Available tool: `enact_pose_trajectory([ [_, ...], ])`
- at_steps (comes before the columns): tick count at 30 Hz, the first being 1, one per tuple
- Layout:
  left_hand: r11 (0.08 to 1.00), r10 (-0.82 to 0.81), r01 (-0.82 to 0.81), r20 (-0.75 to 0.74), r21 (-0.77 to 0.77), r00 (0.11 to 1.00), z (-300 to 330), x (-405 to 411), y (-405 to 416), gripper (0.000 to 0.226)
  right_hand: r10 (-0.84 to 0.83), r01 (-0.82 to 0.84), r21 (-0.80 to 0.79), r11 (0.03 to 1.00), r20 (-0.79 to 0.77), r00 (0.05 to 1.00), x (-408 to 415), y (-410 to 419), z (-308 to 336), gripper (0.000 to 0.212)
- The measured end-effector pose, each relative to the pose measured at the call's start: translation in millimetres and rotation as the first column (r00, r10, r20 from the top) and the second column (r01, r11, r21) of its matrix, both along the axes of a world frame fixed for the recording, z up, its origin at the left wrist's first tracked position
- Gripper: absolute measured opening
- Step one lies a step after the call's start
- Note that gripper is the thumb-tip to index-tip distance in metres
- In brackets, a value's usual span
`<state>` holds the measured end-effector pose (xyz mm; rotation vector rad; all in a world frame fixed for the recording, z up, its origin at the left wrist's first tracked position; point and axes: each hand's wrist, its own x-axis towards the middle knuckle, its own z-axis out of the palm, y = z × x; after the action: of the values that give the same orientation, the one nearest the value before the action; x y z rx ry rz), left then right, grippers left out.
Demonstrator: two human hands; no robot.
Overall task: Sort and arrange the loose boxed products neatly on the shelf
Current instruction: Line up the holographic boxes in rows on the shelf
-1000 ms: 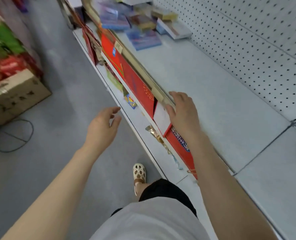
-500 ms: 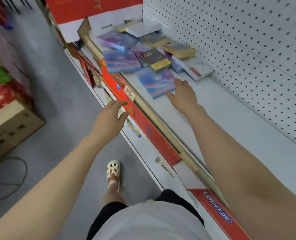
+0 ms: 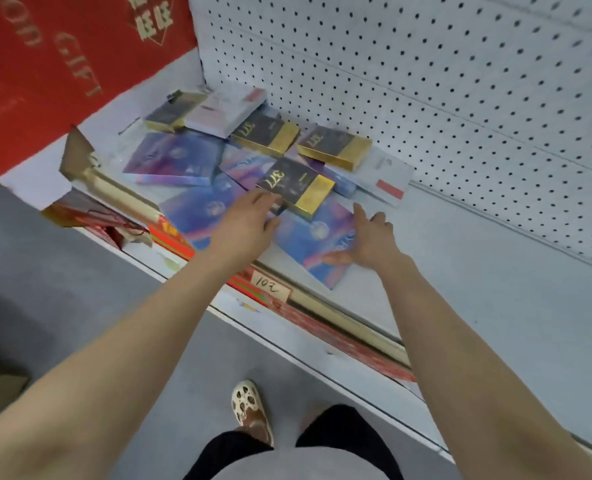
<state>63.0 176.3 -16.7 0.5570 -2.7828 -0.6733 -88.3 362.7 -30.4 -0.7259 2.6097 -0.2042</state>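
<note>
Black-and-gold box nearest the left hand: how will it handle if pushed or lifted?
The black-and-gold box is flat with crisp edges, so probably rigid and unlikely to tip. It lies across glossy blue boxes, so a push may slide it. Probably light.

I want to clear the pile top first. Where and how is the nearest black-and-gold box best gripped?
Probably by its two long edges, from above. The nearest black-and-gold box lies flat and skewed on top of the blue-purple flat boxes, so those edges are exposed. The left hand already touches its near corner.
</note>
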Motion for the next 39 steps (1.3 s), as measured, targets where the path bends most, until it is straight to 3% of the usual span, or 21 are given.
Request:
enact_pose_trajectory([
  [4, 0.992, -0.118, 0.124, 0.144, -0.034, 0.983, -13, -46, -17, 0.052, -0.033, 0.033, 0.016, 0.999, 0.025, 0.999, -11, 6, 6, 0.091],
  [7, 0.992, -0.099, 0.114, 0.232, -0.051, 0.968, -22, -60, -21, 0.062, -0.159, 0.183, -0.130, 0.974, 0.172, 0.972, -22, 16, 17, 0.067],
  [9, 0.988, -0.084, 0.110, 0.219, -0.107, 0.972, -22, -63, -13, 0.065, -0.268, 0.354, -0.280, 0.892, 0.301, 0.915, -29, 30, 25, 0.059],
  [12, 0.983, -0.060, 0.088, 0.172, -0.160, 0.983, -18, -68, 4, 0.068, -0.345, 0.533, -0.522, 0.666, 0.418, 0.841, -38, 54, 40, 0.046],
  [14, 0.984, -0.041, 0.070, 0.174, -0.166, 0.984, -17, -75, 12, 0.069, -0.373, 0.531, -0.623, 0.575, 0.378, 0.847, -41, 65, 54, 0.047],
  [18, 0.990, -0.061, 0.083, 0.185, -0.114, 0.981, -20, -95, 25, 0.063, -0.468, 0.416, -0.749, 0.516, 0.160, 0.869, -45, 78, 78, 0.042],
  [21, 0.991, -0.058, 0.078, 0.170, -0.110, 0.984, -22, -105, 34, 0.053, -0.478, 0.387, -0.749, 0.538, 0.107, 0.872, -43, 85, 79, 0.035],
  [24, 0.979, -0.055, 0.084, 0.159, -0.183, 0.986, -24, -113, 33, 0.050, -0.366, 0.370, -0.690, 0.622, 0.161, 0.916, -36, 95, 70, 0.056],
  [26, 0.967, -0.059, 0.092, 0.145, -0.236, 0.988, -24, -121, 29, 0.055, -0.323, 0.348, -0.660, 0.666, 0.165, 0.932, -35, 100, 65, 0.068],
  [29, 0.965, -0.006, 0.047, 0.161, -0.256, 0.987, -17, -133, 26, 0.073, -0.399, 0.403, -0.629, 0.665, 0.156, 0.903, -42, 102, 60, 0.062],
  [32, 0.970, 0.057, -0.010, 0.184, -0.244, 0.981, -5, -140, 26, 0.081, -0.488, 0.501, -0.627, 0.597, 0.212, 0.847, -48, 103, 55, 0.045],
  [35, 0.968, 0.079, -0.029, 0.191, -0.249, 0.978, 2, -137, 32, 0.053, -0.549, 0.587, -0.683, 0.434, 0.315, 0.774, -48, 107, 50, 0.026],
  [37, 0.985, 0.059, -0.035, 0.141, -0.169, 0.988, 6, -130, 39, 0.033, -0.532, 0.623, -0.706, 0.337, 0.403, 0.745, -48, 111, 46, 0.020],
  [39, 0.996, 0.083, -0.082, 0.075, -0.019, 0.994, 7, -122, 45, 0.025, -0.518, 0.638, -0.675, 0.371, 0.420, 0.745, -45, 116, 46, 0.022],
])
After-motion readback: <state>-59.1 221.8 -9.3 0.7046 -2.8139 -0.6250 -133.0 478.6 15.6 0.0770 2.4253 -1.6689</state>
